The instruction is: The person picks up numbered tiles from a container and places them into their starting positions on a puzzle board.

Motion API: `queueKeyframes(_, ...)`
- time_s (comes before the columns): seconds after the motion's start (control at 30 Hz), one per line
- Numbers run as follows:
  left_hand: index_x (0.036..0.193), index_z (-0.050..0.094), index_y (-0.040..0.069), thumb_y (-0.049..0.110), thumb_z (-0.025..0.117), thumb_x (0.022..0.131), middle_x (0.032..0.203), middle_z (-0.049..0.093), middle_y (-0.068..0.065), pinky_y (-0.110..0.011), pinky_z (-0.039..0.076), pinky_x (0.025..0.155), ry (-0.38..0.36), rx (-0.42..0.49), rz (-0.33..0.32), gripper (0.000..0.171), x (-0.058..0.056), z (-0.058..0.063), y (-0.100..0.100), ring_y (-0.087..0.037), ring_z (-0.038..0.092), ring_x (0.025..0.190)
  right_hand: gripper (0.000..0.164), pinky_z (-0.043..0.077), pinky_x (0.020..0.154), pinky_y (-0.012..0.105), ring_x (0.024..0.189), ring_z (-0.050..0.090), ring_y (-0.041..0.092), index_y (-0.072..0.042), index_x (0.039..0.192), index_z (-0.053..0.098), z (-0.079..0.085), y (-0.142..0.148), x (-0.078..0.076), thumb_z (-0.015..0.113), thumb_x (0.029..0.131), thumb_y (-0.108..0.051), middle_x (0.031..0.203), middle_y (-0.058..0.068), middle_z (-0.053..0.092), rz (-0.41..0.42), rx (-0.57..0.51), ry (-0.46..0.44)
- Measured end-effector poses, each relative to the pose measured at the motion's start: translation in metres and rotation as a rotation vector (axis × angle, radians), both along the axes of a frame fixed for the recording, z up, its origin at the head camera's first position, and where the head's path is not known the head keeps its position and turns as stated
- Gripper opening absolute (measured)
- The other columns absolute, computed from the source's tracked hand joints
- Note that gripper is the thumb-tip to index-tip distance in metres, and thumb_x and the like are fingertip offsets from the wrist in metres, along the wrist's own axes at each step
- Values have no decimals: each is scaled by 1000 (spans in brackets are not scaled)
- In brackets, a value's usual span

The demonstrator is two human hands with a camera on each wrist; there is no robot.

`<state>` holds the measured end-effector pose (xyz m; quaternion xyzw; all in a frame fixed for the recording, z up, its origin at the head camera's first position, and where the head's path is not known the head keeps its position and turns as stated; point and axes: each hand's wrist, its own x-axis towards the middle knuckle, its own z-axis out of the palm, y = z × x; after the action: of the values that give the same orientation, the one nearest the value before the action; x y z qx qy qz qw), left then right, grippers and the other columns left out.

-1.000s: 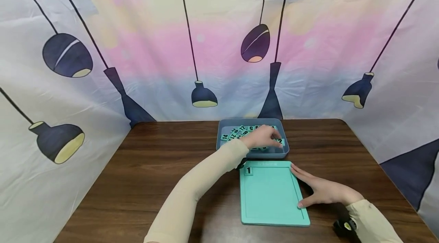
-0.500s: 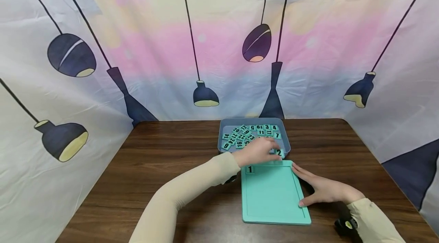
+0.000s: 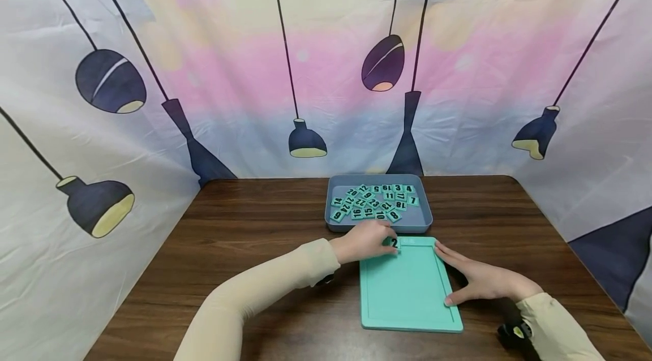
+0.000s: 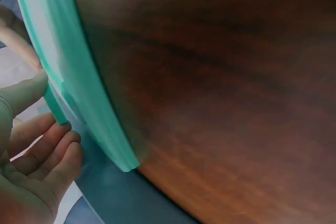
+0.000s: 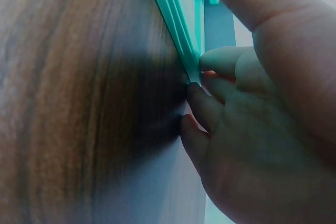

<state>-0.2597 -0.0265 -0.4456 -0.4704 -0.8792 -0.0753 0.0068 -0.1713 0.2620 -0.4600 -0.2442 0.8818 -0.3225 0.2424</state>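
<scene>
Teal, one board (image 3: 407, 290) touched the extended fingers of the right hand (image 3: 481, 282); the left hand (image 3: 367, 240) pinched one tile (image 3: 395, 243) between its fingers.

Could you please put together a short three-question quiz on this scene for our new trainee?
1. Multiple choice: which number shows on the small flat turquoise tile that the left hand pinches? A) 7; B) 2; C) 11.
2. True or false: the right hand is inside the blue-grey, rounded rectangular tray.
3. Fill in the gap, near or far: the tray stands just beyond the ____ edge of the flat, rectangular turquoise board, as the person sees it.

Key:
1. B, the tile shows 2.
2. False; the right hand touches the board's right edge.
3. far
</scene>
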Motion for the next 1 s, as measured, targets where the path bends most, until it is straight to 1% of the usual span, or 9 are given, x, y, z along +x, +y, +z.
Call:
queueKeyframes(0.1, 118, 76, 14, 40, 74, 92, 109, 69, 1, -16, 52, 76, 1, -16, 7, 37, 2, -2, -3, -7, 66, 90, 109, 30, 106, 68, 148, 9, 53, -2, 162, 8, 0, 1, 0, 79, 88, -41, 166, 25, -1, -5, 0, -5)
queueKeyframes(0.27, 118, 75, 14, 38, 75, 92, 106, 67, 0, -16, 51, 74, -25, -9, 22, 36, 6, -5, -8, -8, 65, 89, 109, 31, 106, 68, 148, 8, 53, -2, 162, 8, 0, 1, 0, 79, 88, -40, 166, 25, -2, -9, -2, -19)
queueKeyframes(0.5, 113, 75, 15, 39, 76, 91, 105, 66, 1, -17, 51, 75, 12, -9, 24, 33, 11, -7, -16, -8, 64, 92, 108, 34, 106, 64, 148, 8, 53, -3, 162, 8, 1, 2, 0, 78, 88, -40, 166, 25, -3, 2, -4, -15)
queueKeyframes(0.7, 114, 74, 14, 39, 75, 92, 105, 65, 1, -18, 52, 76, 13, 2, 32, 34, 10, -10, -20, -9, 64, 92, 110, 32, 108, 63, 148, 7, 51, -3, 162, 8, 2, 2, 0, 78, 87, -43, 166, 23, -3, 5, 1, 12)
queueKeyframes(0.93, 113, 74, 14, 38, 75, 92, 104, 65, 1, -17, 51, 74, -18, 3, 47, 32, 12, -8, -21, -8, 63, 89, 110, 33, 110, 58, 150, 7, 46, -5, 162, 8, -1, 4, 0, 77, 87, -47, 167, 19, -3, -1, 22, 25)
queueKeyframes(1.0, 113, 74, 14, 38, 75, 92, 104, 64, 1, -17, 51, 74, -10, 2, 45, 32, 12, -8, -22, -8, 63, 89, 110, 32, 109, 61, 150, 7, 48, -5, 162, 8, -2, 4, 0, 77, 87, -46, 167, 20, -3, 5, 11, 23)
